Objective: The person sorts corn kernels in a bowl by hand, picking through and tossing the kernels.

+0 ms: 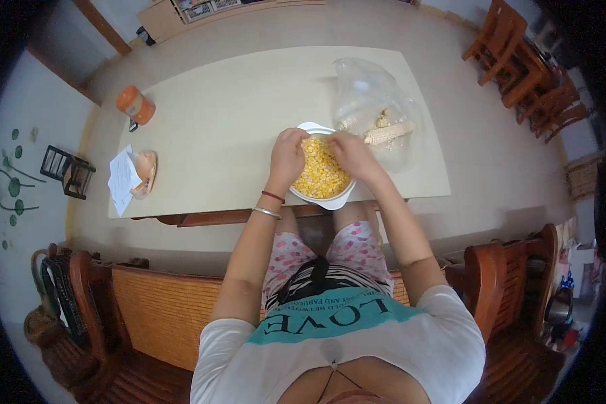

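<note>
A white bowl [341, 202] with side handles stands near the front edge of the table, filled with loose yellow corn kernels [320, 172]. My left hand [289, 156] is over its left far rim, with fingers curled inward above the kernels. Across from it, my right hand [352, 155] curls over the right far side of the bowl, fingertips bent in toward the corn. Both sets of fingers look closed, but what they hold, if anything, is too small to make out. Behind my right hand lies a clear plastic bag [367, 87] with stripped corn cobs [389, 133].
The cream table [222, 121] carries an orange jar [135, 106] at the far left, with papers [123, 180] and a small bag [145, 172] nearer. A wooden bench [161, 310] is behind me. Wooden chairs [518, 64] stand at the right.
</note>
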Demonstrator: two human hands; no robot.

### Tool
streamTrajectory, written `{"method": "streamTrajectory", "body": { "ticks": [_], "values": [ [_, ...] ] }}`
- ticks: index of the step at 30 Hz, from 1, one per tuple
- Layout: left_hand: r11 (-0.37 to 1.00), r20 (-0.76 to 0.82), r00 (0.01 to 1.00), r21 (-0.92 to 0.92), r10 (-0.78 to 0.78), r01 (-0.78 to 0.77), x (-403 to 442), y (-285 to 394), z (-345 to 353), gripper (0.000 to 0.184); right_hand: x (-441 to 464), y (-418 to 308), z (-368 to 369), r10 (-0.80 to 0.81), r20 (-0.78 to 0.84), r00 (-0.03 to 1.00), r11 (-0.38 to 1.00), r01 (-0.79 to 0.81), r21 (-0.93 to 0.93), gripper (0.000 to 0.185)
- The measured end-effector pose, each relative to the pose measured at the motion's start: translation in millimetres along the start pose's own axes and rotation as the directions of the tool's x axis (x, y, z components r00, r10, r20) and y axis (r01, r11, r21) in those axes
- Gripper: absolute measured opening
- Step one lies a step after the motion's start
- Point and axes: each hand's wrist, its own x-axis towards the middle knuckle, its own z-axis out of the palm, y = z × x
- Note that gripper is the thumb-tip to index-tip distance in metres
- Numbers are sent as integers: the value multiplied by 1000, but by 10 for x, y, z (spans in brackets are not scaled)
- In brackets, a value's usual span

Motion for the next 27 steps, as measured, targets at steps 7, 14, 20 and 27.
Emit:
{"method": "streamTrajectory", "body": {
  "ticks": [7, 14, 20, 27],
  "values": [
    [994, 79, 997, 109, 7, -16, 0, -23, 17, 25, 208, -16, 378, -236, 63, 970, 967, 241, -86, 18],
    [996, 31, 998, 72, -62, 60, -12, -34, 28, 22, -106, 38, 23, 28, 497, 867, 942, 143, -303, 14],
    [998, 29, 998, 42, -49, 48, -4, 4, -10, 22, 111, 47, -13, -20, 297, 955, 958, 103, -267, 22],
    [999, 56, 998, 47, -28, 25, -10, -30, -1, 22, 553, 274, 510, -9, 378, 926, 983, 77, -165, 37]
  ]
}}
